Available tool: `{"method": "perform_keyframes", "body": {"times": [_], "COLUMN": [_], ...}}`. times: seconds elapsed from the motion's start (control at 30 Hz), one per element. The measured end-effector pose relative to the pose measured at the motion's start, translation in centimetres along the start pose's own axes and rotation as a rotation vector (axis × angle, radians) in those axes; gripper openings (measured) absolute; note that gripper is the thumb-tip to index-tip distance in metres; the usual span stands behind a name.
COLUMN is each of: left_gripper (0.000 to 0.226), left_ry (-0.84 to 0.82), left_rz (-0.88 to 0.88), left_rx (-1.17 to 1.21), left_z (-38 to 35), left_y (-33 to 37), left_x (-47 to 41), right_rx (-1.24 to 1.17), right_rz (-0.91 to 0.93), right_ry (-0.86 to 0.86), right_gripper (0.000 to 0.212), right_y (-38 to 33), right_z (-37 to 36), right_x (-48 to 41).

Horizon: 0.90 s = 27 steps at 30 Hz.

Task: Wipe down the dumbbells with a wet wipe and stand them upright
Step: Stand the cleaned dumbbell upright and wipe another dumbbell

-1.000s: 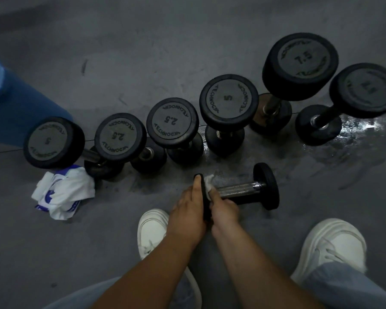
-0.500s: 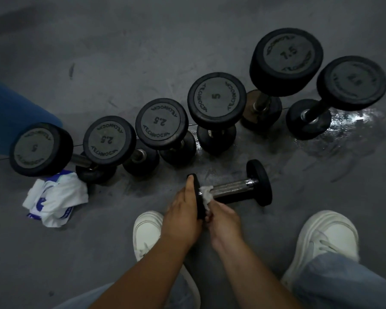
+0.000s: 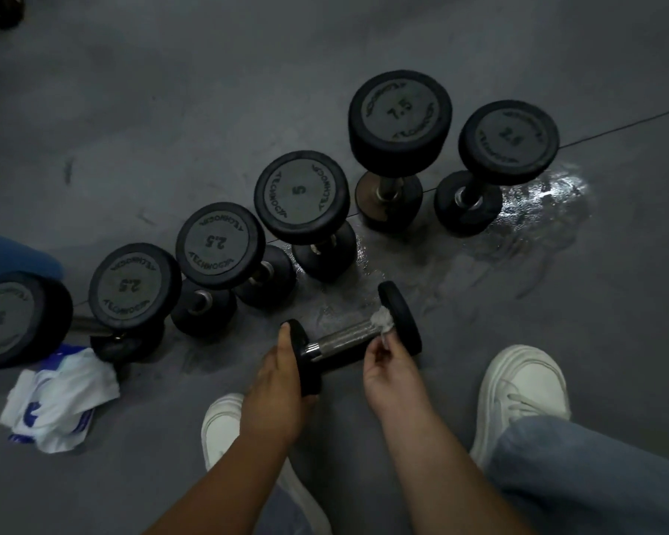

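Grey gym flooring (image 3: 170, 110) carries a slanting row of black dumbbells (image 3: 301, 196) standing on end, with a shiny wet patch (image 3: 537, 210) beside the rightmost ones and a crumpled white-and-blue packet (image 3: 60, 399) at the row's left end. Just in front of the row lies the small dumbbell (image 3: 340, 339), on its side. Whether it rests on the floor or is held just above it cannot be told. The left hand (image 3: 279, 384) grips its near head, fingers curled round the rim. The right hand (image 3: 391, 368) pinches the wet wipe (image 3: 382, 322) against the far end of the chrome handle, where it meets the other head. The step in hand looks like cleaning the handle. It would go best with the left hand turning the weight so the wipe reaches the knurling all round and both inner faces, before tipping it upright into the row.
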State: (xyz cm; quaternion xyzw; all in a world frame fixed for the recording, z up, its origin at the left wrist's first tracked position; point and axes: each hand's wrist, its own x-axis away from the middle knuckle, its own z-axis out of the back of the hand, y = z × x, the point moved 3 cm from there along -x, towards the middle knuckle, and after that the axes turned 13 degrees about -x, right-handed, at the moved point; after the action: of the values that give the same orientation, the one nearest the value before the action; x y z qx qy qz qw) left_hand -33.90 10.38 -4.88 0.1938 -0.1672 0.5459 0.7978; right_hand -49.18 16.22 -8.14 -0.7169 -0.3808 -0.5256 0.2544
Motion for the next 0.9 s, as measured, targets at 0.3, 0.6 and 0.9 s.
{"method": "perform_keyframes", "body": {"times": [0.3,0.6,0.9], "left_gripper": [0.111,0.104,0.101], "left_ry": [0.038,0.010,0.021], "left_rz": [0.004,0.058,0.062], "left_rx": [-0.496,-0.400,-0.453], "left_z": [2.7,1.8,2.1], "left_y": [1.7,1.6,1.9], "left_x": [-1.3,-1.3,-1.7], "right_rx": [0.273,0.296,0.264], "right_rz": [0.177,0.153,0.143], "right_ry": [0.096,0.058,0.050], "right_gripper": [0.017,0.042,0.025], "right_y": [1.8,1.5,1.6], "right_z": [-2.8,-1.7,-1.5], "right_x": [0.2,-0.6,-0.4]}}
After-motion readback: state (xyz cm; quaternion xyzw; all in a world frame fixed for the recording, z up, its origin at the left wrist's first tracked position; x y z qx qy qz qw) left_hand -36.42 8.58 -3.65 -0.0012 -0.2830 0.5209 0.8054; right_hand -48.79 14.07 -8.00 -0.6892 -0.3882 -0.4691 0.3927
